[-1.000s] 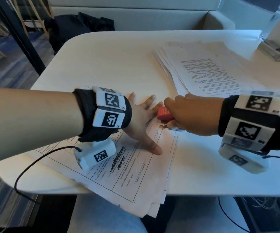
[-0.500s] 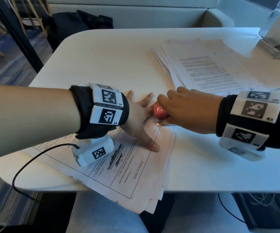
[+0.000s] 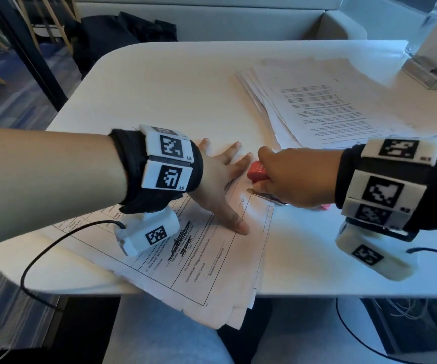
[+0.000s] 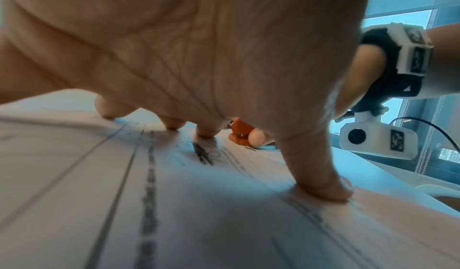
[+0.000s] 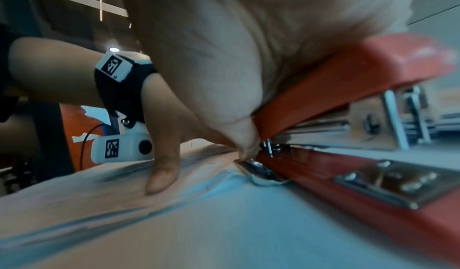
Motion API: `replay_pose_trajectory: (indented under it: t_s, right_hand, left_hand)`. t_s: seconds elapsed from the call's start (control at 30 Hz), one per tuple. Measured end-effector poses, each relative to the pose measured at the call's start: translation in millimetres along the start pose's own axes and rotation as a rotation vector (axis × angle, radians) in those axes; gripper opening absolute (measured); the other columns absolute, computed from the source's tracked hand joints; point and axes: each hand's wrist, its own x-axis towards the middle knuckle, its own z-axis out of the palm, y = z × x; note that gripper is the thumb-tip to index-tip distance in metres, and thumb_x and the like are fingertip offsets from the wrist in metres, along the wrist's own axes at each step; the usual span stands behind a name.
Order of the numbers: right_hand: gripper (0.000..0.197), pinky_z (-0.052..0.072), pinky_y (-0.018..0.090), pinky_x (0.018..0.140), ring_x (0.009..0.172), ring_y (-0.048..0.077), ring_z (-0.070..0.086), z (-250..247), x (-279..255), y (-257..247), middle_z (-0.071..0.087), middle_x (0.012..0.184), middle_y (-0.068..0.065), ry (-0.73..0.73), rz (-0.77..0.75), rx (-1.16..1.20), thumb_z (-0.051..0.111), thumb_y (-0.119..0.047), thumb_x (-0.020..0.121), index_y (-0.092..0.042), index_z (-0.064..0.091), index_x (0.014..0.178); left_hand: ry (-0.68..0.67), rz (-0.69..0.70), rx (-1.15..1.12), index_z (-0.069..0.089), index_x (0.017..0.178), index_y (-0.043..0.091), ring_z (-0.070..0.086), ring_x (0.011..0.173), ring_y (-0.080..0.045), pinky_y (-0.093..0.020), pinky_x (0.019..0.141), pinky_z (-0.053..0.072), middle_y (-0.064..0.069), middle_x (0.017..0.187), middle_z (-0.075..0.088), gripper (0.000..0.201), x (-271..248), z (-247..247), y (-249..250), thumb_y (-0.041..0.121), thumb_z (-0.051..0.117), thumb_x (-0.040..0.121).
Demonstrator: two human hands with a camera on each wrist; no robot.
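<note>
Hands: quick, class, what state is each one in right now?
Left hand: open, fingers pressing flat on the papers.
Right hand: closed around the stapler.

The stapler (image 5: 348,72) is showing a smooth red shell with a soft gloss, while its anvil plate (image 5: 388,182) and magazine (image 5: 321,125) are gleaming as bare, shiny metal. The near sheets (image 3: 212,264) are looking like thin matt paper printed in black, slightly wavy at the edges. The far pile (image 3: 325,106) is looking like the same matt paper. The white surface (image 3: 165,88) is appearing smooth with a faint sheen. At far right, a small block (image 3: 427,74) is looking like brushed metal. The wrist bands (image 3: 130,166) are looking like matt black cloth, carrying white matt plastic tags (image 3: 168,148).
</note>
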Motion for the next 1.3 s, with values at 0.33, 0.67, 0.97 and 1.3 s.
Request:
replay_pose_trajectory:
  t_s: [0.33,0.67,0.97,1.3]
  right_hand:
    - [0.042,0.037,0.036,0.061,0.074,0.022,0.032,-2.7,-6.7,7.2,0.052,0.099,0.013,0.313,-0.287,-0.433,0.022,-0.033,0.095,-0.007,0.033,0.126]
    - [0.025,0.043,0.039,0.052,0.065,0.021,0.033,-4.6,-6.6,7.5,0.051,0.077,0.009,0.493,-0.454,-0.449,0.058,-0.031,0.091,-0.009,0.047,0.091]
    - [0.024,0.044,0.035,0.05,0.055,0.02,0.032,-5.4,-10.7,7.8,0.041,0.067,0.002,0.378,-0.586,-0.322,0.017,-0.01,0.093,-0.015,0.041,0.092]
    - [0.033,0.053,0.031,0.057,0.057,0.016,0.062,-16.6,4.5,-1.0,0.069,0.071,0.004,-0.106,-0.108,0.318,0.059,-0.021,0.086,-0.027,0.037,0.11]
  left_hand:
    - [-0.029,0.002,0.005,-0.015,0.143,0.053,-0.03,0.138,-0.042,-0.057,0.114,-0.002,0.008,0.151,-0.039,0.113,-8.0,-4.3,5.1,0.084,0.055,0.06]
    - [-0.025,0.023,-0.025,0.007,0.143,0.052,-0.029,0.138,-0.043,-0.06,0.116,0.003,0.02,0.156,-0.019,0.106,-1.0,-0.7,-0.1,0.087,0.057,0.056]
    - [-0.037,0.03,-0.058,0.034,0.13,0.062,-0.036,0.135,-0.042,-0.059,0.116,-0.002,0.012,0.15,-0.04,0.087,-4.3,-0.6,-1.4,0.089,0.058,0.051]
    - [-0.044,-0.004,-0.005,-0.018,0.142,0.052,-0.03,0.139,-0.04,-0.061,0.112,-0.004,0.013,0.153,-0.032,0.118,-7.3,-4.2,1.3,0.088,0.054,0.056]
